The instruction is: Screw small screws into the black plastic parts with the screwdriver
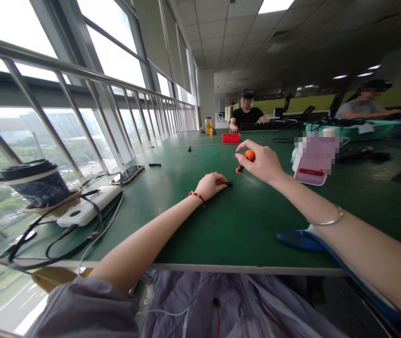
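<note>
Right hand (266, 162), raised, holds screwdriver (240, 168) aslant.

Orange-handled screwdriver (239, 168) — tilted, tip at black part (228, 183).

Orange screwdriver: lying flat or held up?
Held up, tilted: the orange screwdriver sits in the right hand, its shaft slanting down to the black part at the left hand.

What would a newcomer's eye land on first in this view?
First, the orange-handled screwdriver in the right hand, its tip down at a small black piece that the left hand holds on the green table. Then the lidded paper coffee cup at the far left, and the small red bin beyond the hands.
</note>
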`<state>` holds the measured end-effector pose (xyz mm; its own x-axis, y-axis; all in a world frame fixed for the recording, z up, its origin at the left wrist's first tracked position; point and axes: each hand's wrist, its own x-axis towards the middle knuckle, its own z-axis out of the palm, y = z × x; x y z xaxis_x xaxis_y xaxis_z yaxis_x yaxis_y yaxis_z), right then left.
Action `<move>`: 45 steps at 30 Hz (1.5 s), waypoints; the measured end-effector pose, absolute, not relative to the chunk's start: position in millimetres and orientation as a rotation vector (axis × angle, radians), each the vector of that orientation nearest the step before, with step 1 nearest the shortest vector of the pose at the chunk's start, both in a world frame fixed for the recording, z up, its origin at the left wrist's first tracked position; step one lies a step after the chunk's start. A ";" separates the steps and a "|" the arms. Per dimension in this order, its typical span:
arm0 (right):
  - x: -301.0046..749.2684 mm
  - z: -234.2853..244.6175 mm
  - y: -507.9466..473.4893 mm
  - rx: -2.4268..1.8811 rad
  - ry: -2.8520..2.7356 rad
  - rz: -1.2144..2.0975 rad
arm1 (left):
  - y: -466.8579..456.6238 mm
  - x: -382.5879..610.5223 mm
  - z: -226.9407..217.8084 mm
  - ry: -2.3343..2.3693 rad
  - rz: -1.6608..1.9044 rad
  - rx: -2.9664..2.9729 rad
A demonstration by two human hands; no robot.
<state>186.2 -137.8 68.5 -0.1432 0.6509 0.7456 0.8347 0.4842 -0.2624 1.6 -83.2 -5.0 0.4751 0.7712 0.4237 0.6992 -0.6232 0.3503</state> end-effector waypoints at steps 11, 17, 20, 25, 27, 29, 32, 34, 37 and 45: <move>187.1 68.4 -136.3 -1.294 -1.845 -0.382 | -84.0 1.6 -4.7 1.286 0.844 2.625; 186.4 69.2 -139.5 -1.276 -1.852 -0.364 | -84.5 1.9 -5.2 1.297 0.844 2.613; 186.9 69.0 -138.1 -1.302 -1.845 -0.396 | -85.1 2.1 -5.2 1.301 0.842 2.604; 187.7 69.4 -136.5 -1.322 -1.831 -0.366 | -85.7 1.7 -4.4 1.310 0.832 2.604; 187.4 69.3 -137.2 -1.311 -1.821 -0.368 | -86.2 1.6 -3.8 1.321 0.825 2.608; 186.9 68.9 -137.6 -1.296 -1.824 -0.374 | -86.8 1.7 -3.0 1.329 0.816 2.613; 186.7 68.5 -137.0 -1.306 -1.833 -0.387 | -87.6 1.8 -2.4 1.329 0.812 2.617; 187.1 68.6 -136.3 -1.324 -1.831 -0.399 | -87.7 1.8 -2.5 1.323 0.814 2.620; 187.5 69.0 -136.4 -1.329 -1.831 -0.381 | -87.0 1.7 -3.1 1.322 0.819 2.617; 186.3 69.0 -138.0 -1.346 -1.826 -0.367 | -85.5 2.1 -4.2 1.316 0.816 2.615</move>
<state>186.3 -138.0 69.0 -0.0936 0.6556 0.7493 0.8940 0.3865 -0.2265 2.1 -85.5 -4.2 0.4818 0.7710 0.4164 0.7159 -0.6204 0.3203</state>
